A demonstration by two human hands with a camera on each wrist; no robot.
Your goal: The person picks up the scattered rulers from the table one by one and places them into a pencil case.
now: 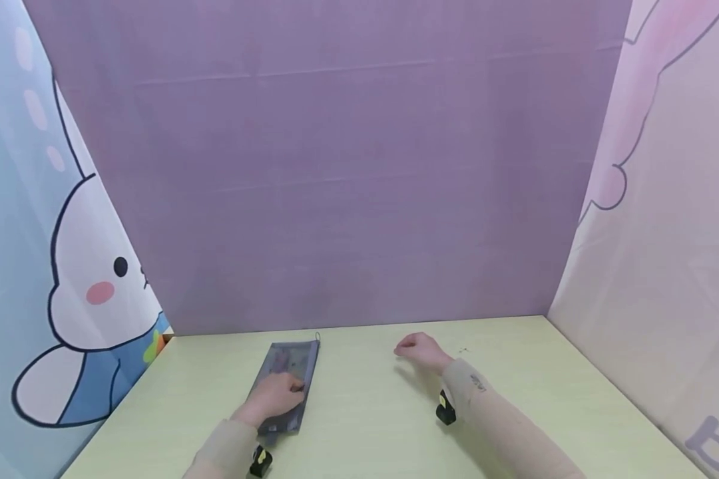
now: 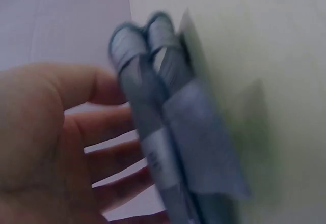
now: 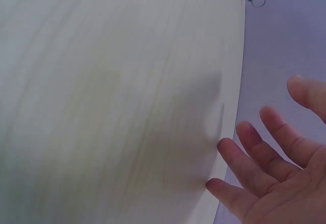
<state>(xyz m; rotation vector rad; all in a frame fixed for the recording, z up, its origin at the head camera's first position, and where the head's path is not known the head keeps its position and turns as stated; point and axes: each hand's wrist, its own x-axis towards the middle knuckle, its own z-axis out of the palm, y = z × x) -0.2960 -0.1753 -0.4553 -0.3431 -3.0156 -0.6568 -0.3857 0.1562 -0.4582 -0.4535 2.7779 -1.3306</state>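
A flat grey pouch with a see-through front lies on the left part of the table, a small loop at its far corner. Across it is my left hand, gripping it with the thumb and fingers. In the left wrist view the pouch shows end-on and blurred: two rounded folds side by side, with a loose grey flap. Fingertips of the left hand are partly hidden behind it. My right hand hovers over the table's far half, holding nothing; its fingers are spread and relaxed.
The pale wood-look table ends at a purple backdrop. Printed cloth walls stand at the left and right. Tiny dark specks lie just right of the right hand.
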